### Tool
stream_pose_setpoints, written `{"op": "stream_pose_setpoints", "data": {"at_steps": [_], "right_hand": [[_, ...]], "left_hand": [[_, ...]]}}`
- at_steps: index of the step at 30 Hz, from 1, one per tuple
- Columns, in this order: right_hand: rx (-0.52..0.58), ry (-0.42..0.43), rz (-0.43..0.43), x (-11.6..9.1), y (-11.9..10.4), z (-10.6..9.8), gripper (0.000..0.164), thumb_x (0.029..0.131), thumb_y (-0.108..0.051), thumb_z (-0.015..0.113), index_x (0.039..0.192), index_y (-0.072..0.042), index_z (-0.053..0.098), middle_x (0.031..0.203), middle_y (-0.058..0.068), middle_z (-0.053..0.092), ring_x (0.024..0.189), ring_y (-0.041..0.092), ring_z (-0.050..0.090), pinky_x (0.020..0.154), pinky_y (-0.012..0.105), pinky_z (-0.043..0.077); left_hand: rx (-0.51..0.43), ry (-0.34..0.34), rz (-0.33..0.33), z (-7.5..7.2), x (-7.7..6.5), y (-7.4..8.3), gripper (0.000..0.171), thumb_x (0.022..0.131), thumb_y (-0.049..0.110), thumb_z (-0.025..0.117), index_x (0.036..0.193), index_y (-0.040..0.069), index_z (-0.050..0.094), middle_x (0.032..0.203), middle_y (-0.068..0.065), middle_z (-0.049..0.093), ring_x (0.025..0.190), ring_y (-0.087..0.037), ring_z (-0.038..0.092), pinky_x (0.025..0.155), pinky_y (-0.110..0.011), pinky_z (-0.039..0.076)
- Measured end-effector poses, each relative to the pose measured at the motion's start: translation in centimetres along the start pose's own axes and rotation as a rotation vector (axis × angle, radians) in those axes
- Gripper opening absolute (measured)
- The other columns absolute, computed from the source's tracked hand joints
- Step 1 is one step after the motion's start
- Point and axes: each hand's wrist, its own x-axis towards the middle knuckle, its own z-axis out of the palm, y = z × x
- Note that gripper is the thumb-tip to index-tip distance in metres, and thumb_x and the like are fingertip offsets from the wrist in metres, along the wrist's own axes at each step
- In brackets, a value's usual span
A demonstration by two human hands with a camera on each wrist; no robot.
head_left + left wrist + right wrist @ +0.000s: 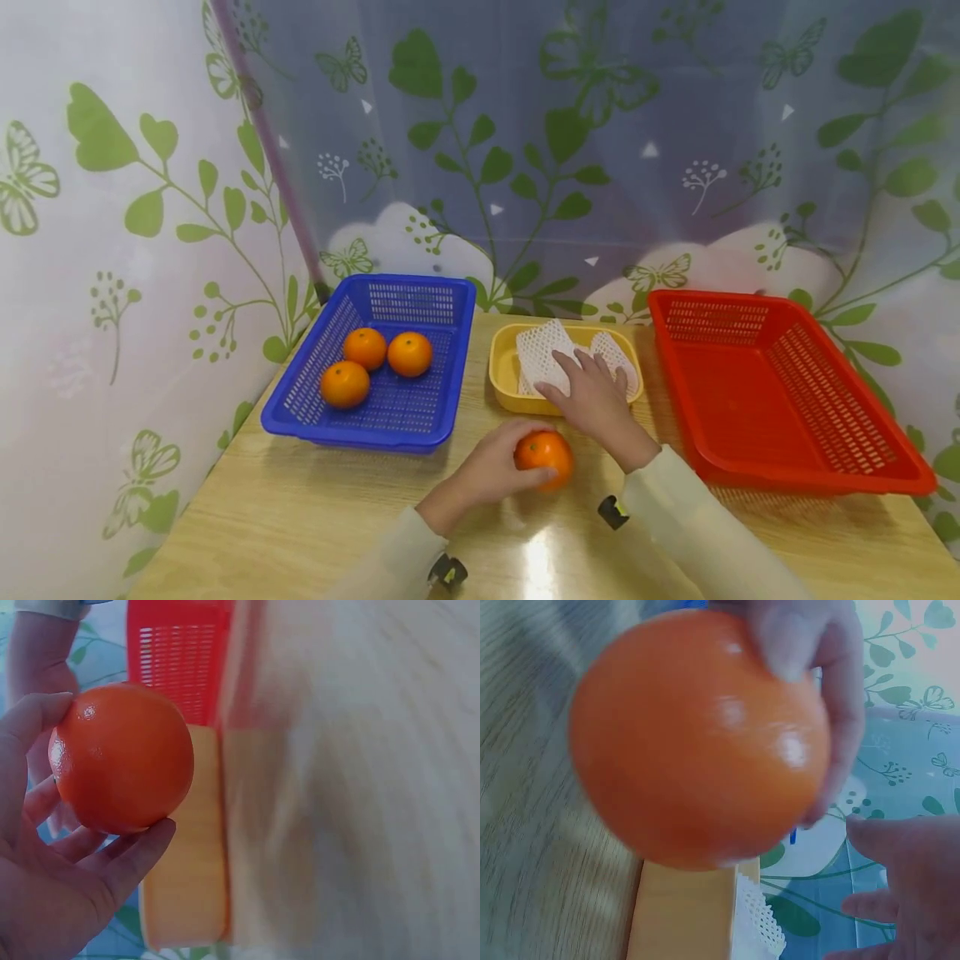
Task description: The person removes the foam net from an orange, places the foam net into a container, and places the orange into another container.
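My left hand point(487, 468) grips an orange point(546, 460) from its left side, in front of the small yellow basket point(525, 405). In the left wrist view, the thumb and fingers curl round this orange point(124, 757), held above the tabletop. Over the yellow basket reaches my right hand point(596, 400), its fingers spread and overlapping a white foam net sleeve point(542, 354). Another foam net sleeve point(609, 354) lies to the right in the same basket, partly behind the fingers. The right wrist view shows those fingers point(922, 862) apart, with nothing between them.
A blue basket point(405, 412) at the left contains three oranges point(345, 384). On the right stands a large red basket point(757, 408) with nothing in it. Behind the wooden table point(300, 517) hangs a leaf-patterned curtain point(495, 108).
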Motion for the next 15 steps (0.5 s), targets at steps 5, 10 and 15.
{"op": "stream_pose_setpoints", "data": {"at_steps": [5,10,15], "right_hand": [[0.049,0.034,-0.041,-0.1,-0.3,0.2,0.065,0.095,-0.051,0.055,0.145,-0.011,0.045,0.147,0.024,0.041,0.134,0.047,0.034,0.104,0.073,0.020],[0.175,0.082,-0.099,0.1,-0.5,1.1,0.063,0.095,-0.044,0.059,0.144,-0.008,0.045,0.143,0.023,0.046,0.130,0.043,0.043,0.103,0.066,0.031],[0.254,0.094,-0.128,0.3,-1.1,2.0,0.064,0.094,-0.041,0.062,0.146,-0.007,0.042,0.145,0.022,0.044,0.131,0.042,0.043,0.105,0.064,0.032]], "left_hand": [[-0.035,-0.001,0.025,-1.6,-0.2,0.9,0.051,0.083,0.034,0.076,0.129,0.020,0.059,0.127,0.000,0.059,0.108,-0.016,0.057,0.089,-0.030,0.050],[-0.201,-0.038,-0.004,-4.2,-0.9,1.4,0.048,0.087,0.026,0.074,0.131,0.018,0.057,0.127,-0.003,0.059,0.107,-0.019,0.058,0.085,-0.028,0.053],[-0.271,-0.005,-0.020,-7.1,-1.8,1.9,0.048,0.089,0.022,0.071,0.134,0.017,0.055,0.130,-0.006,0.057,0.112,-0.023,0.057,0.088,-0.034,0.054]]}}
